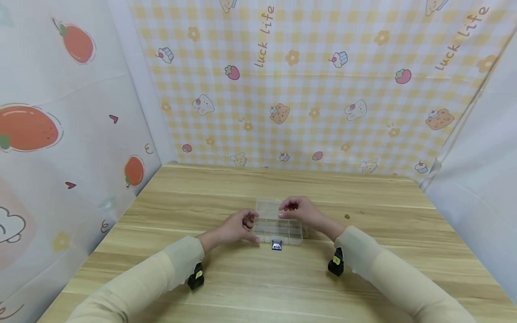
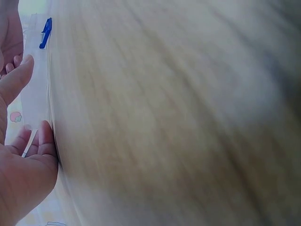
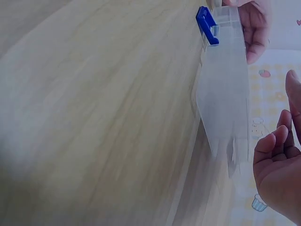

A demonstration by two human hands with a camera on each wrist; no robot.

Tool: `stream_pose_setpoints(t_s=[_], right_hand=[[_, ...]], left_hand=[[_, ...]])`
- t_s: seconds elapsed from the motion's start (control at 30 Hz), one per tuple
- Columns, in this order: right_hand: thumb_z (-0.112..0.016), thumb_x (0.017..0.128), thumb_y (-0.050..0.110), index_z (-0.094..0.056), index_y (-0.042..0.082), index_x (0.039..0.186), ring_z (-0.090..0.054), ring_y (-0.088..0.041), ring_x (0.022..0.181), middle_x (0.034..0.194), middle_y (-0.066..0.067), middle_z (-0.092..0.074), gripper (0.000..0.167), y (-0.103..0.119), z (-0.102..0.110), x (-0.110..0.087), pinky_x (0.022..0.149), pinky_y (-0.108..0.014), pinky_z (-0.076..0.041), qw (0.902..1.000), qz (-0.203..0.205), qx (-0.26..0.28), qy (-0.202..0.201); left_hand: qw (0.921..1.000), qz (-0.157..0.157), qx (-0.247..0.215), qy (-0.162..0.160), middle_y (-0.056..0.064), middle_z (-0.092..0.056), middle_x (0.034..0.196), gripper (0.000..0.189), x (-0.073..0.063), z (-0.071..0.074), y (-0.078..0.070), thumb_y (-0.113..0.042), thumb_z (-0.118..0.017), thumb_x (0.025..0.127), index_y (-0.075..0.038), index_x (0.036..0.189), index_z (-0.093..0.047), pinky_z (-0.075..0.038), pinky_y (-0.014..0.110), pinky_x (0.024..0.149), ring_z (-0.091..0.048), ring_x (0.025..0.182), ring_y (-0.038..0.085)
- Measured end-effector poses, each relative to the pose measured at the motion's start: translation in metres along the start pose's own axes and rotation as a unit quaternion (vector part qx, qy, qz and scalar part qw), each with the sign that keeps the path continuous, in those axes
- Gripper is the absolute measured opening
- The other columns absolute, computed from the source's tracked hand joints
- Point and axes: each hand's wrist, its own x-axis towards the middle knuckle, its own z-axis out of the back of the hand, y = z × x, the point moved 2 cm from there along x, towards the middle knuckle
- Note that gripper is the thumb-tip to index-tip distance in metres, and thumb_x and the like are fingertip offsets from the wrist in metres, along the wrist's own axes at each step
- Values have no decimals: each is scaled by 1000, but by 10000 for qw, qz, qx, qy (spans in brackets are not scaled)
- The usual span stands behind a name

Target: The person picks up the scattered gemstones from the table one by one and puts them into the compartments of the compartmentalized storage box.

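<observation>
A clear plastic compartment box sits on the table with its see-through lid folded back behind it. A blue latch hangs at the front edge; it also shows in the right wrist view. My left hand grips the box's left end, thumb by the front corner and index finger by the back one. Over the right part of the lid hovers my right hand, its fingers loosely bent. In the right wrist view that hand has its thumb apart from the fingers, and nothing shows between them.
A small brown piece lies on the wooden table, right of the box. Behind the table hangs a yellow checked cloth, and a fruit-patterned one hangs at the left. Both wrists carry small black cameras.
</observation>
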Motion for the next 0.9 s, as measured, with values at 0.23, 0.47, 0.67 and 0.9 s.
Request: stream_pose_setpoints(t_s=[0.23,0.47,0.67,0.9], right_hand=[[-77,84,11,-70,3,94,-49,-17,74,85,-3,-62,15,2,-9,10,63,-25,-41,9994,130,-265,153],[-76,84,9,-70,-2,94,-45,-16,70,83,-4,-61,16,5,-14,13,60,-25,-38,9983,308,-381,325],[-77,84,12,-71,4,91,-45,-15,68,78,-1,-59,13,4,-16,15,59,-24,-38,9970,286,-593,416],[-78,83,10,-70,5,90,-45,-14,66,78,-2,-58,12,3,-19,17,59,-24,-39,9964,267,-585,545]], left_hand=[[10000,-23,78,-1,9,-53,107,72,1,0,1,-12,-90,67,0,127,-52,-46,35,84,-51,95,22],[10000,16,67,-17,9,-54,107,72,1,-1,1,-11,-90,67,0,127,-52,-47,35,83,-51,95,22],[10000,14,45,-9,9,-53,108,72,2,-1,4,-11,-90,67,0,127,-52,-47,35,83,-51,95,22],[10000,4,-33,23,10,-53,109,72,2,-1,5,-10,-90,67,0,128,-52,-47,35,82,-51,96,23]])
